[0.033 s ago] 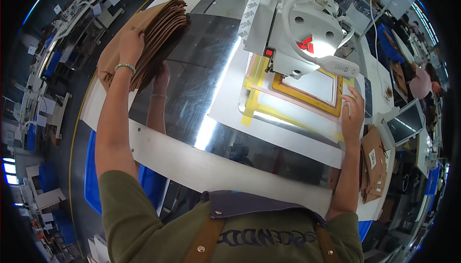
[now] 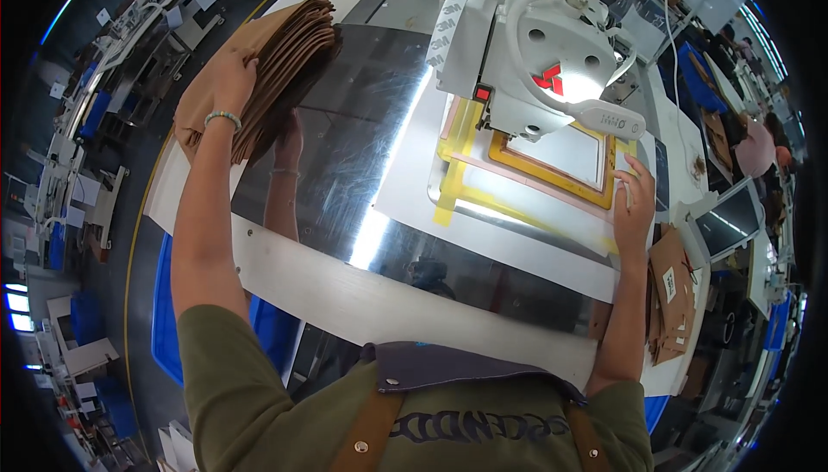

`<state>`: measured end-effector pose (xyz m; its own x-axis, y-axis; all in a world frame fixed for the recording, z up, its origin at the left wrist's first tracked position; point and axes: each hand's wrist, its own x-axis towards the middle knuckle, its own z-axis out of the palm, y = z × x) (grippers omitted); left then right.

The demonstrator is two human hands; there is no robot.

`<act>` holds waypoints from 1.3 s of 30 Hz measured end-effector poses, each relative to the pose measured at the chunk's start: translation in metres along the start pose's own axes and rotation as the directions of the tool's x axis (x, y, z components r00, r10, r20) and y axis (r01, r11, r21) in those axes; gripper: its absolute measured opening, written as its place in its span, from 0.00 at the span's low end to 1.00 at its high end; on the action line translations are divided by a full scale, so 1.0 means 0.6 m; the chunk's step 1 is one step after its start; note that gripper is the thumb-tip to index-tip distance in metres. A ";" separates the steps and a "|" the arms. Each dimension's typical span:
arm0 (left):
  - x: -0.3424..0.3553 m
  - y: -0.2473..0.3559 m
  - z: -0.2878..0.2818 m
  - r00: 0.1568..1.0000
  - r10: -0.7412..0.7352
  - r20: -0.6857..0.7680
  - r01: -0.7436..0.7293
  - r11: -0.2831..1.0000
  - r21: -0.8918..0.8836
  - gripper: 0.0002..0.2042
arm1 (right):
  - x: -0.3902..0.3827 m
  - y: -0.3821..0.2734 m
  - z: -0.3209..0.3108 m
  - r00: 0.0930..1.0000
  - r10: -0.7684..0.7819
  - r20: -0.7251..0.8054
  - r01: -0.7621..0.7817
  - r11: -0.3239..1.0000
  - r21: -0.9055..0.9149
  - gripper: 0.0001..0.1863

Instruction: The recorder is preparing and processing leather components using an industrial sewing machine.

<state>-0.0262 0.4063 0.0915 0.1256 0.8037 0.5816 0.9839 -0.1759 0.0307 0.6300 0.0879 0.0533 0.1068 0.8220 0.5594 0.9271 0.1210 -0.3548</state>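
On the left of the worktable leans a thick stack of brown folded pieces (image 2: 285, 50), their layered edges facing right. My left hand (image 2: 233, 82) is closed over the upper side of this stack, its fingers partly hidden. At the right, my right hand (image 2: 634, 192) lies with fingers apart beside the right edge of a yellow rectangular frame (image 2: 552, 181). Nothing shows in its grip. The frame lies on a white sheet with yellow tape strips (image 2: 448, 187), under the white head of a sewing machine (image 2: 552, 58) with a lit lamp.
A shiny metal plate (image 2: 332, 170) covers the table's middle and mirrors my left hand. Tagged brown pieces (image 2: 671, 291) lie at the right, near a tilted screen (image 2: 729, 220). A blue bin (image 2: 164, 317) stands below the table's left edge. Other worktables line both sides.
My left hand has shifted very slightly to the left on the brown stack. My right hand, the frame and the machine look the same.
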 end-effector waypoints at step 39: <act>-0.420 0.136 -0.199 0.932 0.350 0.098 -0.331 0.929 -0.166 0.10 | 0.050 -0.301 0.213 0.710 -0.680 0.183 0.701 0.705 -0.103 0.04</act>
<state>0.0074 0.1215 0.0441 0.4737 0.7427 0.4733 0.8512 -0.5241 -0.0295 0.4198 0.1619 0.0385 -0.6201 0.6035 0.5013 0.7657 0.6046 0.2194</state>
